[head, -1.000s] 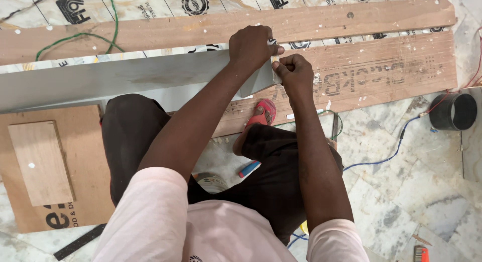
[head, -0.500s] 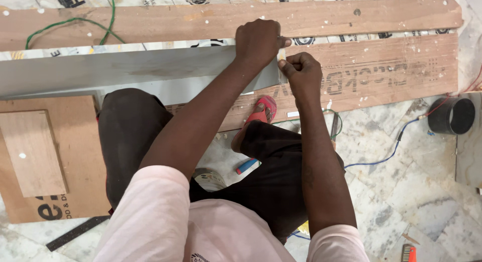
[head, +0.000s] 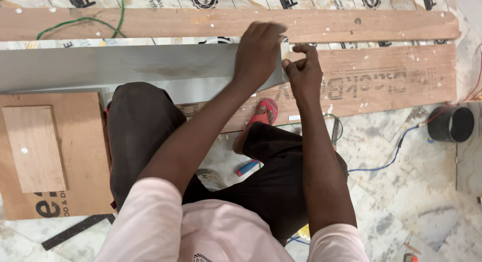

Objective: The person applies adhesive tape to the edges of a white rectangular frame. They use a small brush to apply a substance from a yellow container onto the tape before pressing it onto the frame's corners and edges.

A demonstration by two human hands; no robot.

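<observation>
Between two long reddish wooden planks (head: 381,86), the long grey laminate strip (head: 115,66) is pressed at its right end by the curled left hand (head: 258,53), its corner pinched by the right hand (head: 304,74).

Count: 2 long planks (head: 351,23) (head: 391,86), 1 grey sheet (head: 125,66), 2 plywood pieces (head: 75,156) (head: 32,146), 1 black pipe (head: 452,124), 1 marker (head: 248,167).
</observation>
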